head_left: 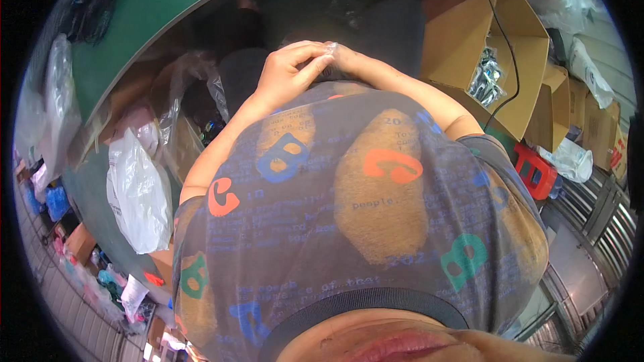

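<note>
In front of my shirt, my left hand (287, 70) and my right hand (347, 59) meet at the fingertips. A small shiny scrap of clear plastic (331, 47) shows where they join. The thumb and fingers of my left hand pinch together at it. Only the back and wrist of my right hand can be seen well; its fingers are mostly hidden behind the left fingertips. Whether the plastic wraps anything is too small to make out.
A green table (151, 7) curves ahead and to the left. At the right, an open cardboard box (456, 47) holds several small bagged items (488, 77), with a black cable (513, 60) hanging across it. A red plastic frame (537, 171) lies below. White plastic bags (137, 191) hang at the left.
</note>
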### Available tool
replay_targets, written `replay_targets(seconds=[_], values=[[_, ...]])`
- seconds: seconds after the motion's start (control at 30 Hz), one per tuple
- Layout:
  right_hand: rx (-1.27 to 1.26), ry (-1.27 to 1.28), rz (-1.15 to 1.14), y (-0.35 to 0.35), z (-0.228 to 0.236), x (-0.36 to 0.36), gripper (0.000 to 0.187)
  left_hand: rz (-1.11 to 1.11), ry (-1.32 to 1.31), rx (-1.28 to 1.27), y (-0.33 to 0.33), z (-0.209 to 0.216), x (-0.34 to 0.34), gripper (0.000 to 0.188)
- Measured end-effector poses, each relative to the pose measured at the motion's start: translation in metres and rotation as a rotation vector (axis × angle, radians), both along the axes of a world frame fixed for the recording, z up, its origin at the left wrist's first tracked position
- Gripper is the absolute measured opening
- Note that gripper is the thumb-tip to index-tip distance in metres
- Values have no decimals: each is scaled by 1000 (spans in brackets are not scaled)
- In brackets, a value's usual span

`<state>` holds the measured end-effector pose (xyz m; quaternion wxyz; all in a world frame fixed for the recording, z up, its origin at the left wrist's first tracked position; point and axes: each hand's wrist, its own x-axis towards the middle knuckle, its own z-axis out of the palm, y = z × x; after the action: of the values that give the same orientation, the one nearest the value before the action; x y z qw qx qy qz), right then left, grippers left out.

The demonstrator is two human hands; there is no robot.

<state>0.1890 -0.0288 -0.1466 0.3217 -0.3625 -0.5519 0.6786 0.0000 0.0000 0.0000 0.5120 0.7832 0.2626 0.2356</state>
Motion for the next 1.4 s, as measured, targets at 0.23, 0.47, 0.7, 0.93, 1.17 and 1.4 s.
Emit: replay_targets(seconds=[0.23,0.47,0.7,0.93,1.17,1.4], values=[[81,-260,-204,-12,9,-5,38,25,83,277,-4,36,10,21],[313,-84,-256,-12,24,-23,34,91,64,572,8,31,28,11],[2,-268,-129,-14,31,-7,59,83,110,364,20,47,9,28],[-48,7,-270,-13,48,-19,37,122,64,567,10,26,22,14],[-584,-66,-380,-17,57,-9,57,75,-7,228,35,32,-20,11],[-600,-25,-316,-10,44,-9,55,137,215,-91,26,31,-39,13]])
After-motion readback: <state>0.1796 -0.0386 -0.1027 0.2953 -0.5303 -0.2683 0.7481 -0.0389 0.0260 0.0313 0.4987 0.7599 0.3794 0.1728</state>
